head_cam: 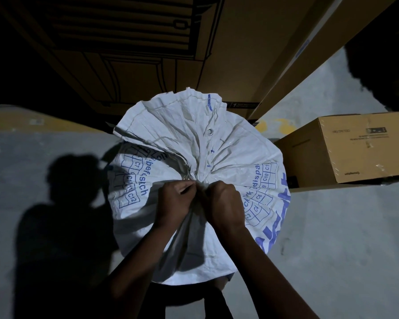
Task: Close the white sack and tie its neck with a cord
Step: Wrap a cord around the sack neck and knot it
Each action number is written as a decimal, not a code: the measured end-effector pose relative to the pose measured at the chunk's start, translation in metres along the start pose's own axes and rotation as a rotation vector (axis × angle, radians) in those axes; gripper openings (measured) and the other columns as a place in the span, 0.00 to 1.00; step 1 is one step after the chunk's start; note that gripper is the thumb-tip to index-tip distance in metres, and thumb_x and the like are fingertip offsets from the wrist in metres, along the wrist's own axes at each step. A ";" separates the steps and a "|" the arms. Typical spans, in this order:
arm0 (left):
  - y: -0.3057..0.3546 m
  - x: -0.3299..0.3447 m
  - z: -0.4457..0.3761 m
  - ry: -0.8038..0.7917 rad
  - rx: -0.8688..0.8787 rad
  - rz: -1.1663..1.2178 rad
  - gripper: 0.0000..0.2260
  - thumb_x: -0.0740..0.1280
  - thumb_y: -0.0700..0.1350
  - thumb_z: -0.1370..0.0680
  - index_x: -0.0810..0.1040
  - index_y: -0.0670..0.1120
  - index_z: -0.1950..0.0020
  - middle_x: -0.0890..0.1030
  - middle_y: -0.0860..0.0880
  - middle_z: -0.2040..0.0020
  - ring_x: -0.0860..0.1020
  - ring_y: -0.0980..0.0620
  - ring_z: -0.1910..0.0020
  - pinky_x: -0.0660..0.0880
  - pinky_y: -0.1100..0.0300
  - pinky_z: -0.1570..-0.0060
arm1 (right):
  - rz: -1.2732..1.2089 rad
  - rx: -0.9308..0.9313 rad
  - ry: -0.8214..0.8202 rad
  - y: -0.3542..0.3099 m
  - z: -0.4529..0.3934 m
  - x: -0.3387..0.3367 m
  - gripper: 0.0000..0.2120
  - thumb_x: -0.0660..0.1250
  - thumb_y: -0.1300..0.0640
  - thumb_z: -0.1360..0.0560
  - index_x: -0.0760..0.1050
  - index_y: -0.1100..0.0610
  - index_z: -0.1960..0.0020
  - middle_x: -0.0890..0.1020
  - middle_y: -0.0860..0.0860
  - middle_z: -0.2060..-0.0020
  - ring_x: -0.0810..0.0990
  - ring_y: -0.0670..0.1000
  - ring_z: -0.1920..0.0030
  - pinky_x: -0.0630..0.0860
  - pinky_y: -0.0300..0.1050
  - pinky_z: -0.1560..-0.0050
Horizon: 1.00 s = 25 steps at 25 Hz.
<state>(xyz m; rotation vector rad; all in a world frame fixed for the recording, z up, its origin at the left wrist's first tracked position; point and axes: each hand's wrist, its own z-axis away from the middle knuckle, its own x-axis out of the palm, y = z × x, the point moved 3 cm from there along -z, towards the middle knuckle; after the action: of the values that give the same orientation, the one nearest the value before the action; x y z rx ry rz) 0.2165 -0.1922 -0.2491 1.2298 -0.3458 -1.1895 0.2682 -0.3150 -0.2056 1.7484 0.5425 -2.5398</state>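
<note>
Sack (pixel 228 143) neck bunched — left hand (pixel 174 201), right hand (pixel 225 203) gripping; contents hidden.

A grey concrete floor (pixel 332 249) is filling the lower part of the view, dimly lit. A person's dark shadow (pixel 62 203) is falling across it on the left. A closed brown cardboard box (pixel 355 148) with strips of clear tape is sitting on the right. A large cardboard carton (pixel 148 54) printed with black line drawings is standing at the top centre, and another tall carton (pixel 309 54) is leaning just beside it. Patches of yellow paint (pixel 283 127) are showing on the floor between the cartons and the box.
</note>
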 end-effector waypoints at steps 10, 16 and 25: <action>0.004 0.006 -0.012 -0.117 -0.141 0.118 0.10 0.72 0.48 0.29 0.87 0.42 0.58 0.87 0.51 0.65 0.81 0.58 0.63 0.80 0.55 0.56 | -0.007 -0.092 -0.013 0.014 -0.006 -0.004 0.17 0.68 0.48 0.21 0.78 0.57 0.63 0.84 0.61 0.65 0.83 0.66 0.59 0.63 0.46 0.64; 0.016 -0.005 -0.028 -0.092 -0.280 0.232 0.05 0.69 0.32 0.24 0.86 0.36 0.56 0.84 0.49 0.68 0.82 0.58 0.69 0.78 0.61 0.60 | -0.107 -0.001 0.082 0.021 -0.014 -0.028 0.23 0.76 0.44 0.28 0.66 0.53 0.67 0.81 0.59 0.70 0.81 0.65 0.64 0.61 0.44 0.66; 0.028 -0.004 -0.038 -0.135 -0.272 0.119 0.20 0.79 0.59 0.35 0.86 0.42 0.58 0.88 0.50 0.62 0.85 0.58 0.60 0.81 0.57 0.56 | -0.359 0.075 -0.260 -0.003 -0.068 -0.012 0.20 0.75 0.43 0.33 0.73 0.56 0.54 0.82 0.57 0.55 0.83 0.63 0.47 0.67 0.43 0.64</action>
<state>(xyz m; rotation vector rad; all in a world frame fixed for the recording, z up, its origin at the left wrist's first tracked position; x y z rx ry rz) 0.2584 -0.1723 -0.2377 0.8851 -0.3403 -1.1767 0.3338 -0.2947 -0.2153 1.4118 0.8192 -3.0023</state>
